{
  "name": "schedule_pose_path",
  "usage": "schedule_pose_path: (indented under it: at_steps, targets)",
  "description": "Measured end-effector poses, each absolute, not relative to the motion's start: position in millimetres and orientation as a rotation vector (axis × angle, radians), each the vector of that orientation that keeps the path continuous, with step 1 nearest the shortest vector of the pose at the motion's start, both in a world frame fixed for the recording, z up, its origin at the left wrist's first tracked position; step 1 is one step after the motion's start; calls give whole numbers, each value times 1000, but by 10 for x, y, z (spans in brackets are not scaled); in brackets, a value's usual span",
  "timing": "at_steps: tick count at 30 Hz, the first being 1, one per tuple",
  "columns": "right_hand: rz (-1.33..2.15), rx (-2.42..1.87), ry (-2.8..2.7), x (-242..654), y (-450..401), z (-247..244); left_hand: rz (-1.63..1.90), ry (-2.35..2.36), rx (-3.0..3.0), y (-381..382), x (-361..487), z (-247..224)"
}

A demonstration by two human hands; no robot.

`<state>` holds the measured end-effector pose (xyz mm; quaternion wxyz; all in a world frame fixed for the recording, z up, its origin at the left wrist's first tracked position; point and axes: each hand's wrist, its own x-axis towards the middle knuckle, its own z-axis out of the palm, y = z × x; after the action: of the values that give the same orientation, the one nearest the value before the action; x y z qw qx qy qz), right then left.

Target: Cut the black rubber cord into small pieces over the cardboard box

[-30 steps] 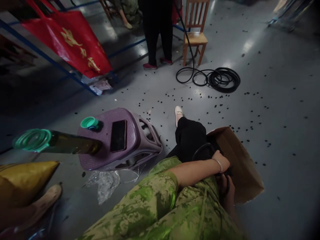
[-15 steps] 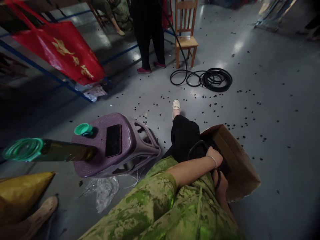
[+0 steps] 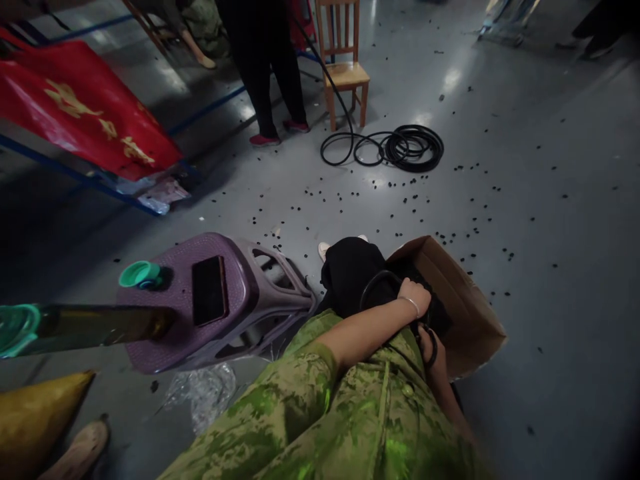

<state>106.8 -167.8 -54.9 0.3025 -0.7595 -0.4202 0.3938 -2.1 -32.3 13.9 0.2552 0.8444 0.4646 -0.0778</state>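
A bracelet circles the wrist of my left hand (image 3: 416, 297), which is closed over the left edge of the cardboard box (image 3: 463, 333). A thin black tube (image 3: 371, 288) curves over my dark trouser leg and runs into that hand. My right hand (image 3: 436, 350) is just below, close to the left hand, its fingers closed around a black loop (image 3: 431, 344). Whether that loop is part of the tube or a tool's handle, I cannot tell. Dark material (image 3: 417, 270) lies inside the box, partly hidden by my hands.
On my left a purple stool (image 3: 175, 340) holds a phone (image 3: 209, 290), a green cap (image 3: 140, 274) and a bottle (image 3: 100, 323). Ahead are a coiled black hose (image 3: 415, 150), a wooden chair (image 3: 346, 73), a standing person (image 3: 270, 67) and small black pieces scattered over the floor.
The view has shifted, so the surroundings sit further left. My outstretched foot has drawn back toward me. Both hands stay close together at the box, still closed.
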Motion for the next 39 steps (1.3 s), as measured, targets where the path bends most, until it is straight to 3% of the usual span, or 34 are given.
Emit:
schedule_pose_path:
  at_steps: [5,39]
  targets:
    - [1268,-1923,-1039,1043,-1696,-509,-234,1249,2289,-326,-62,169]
    - [1193,-1702,-890,802,-1398,-250,-178,1321,2302,-328,-108,239]
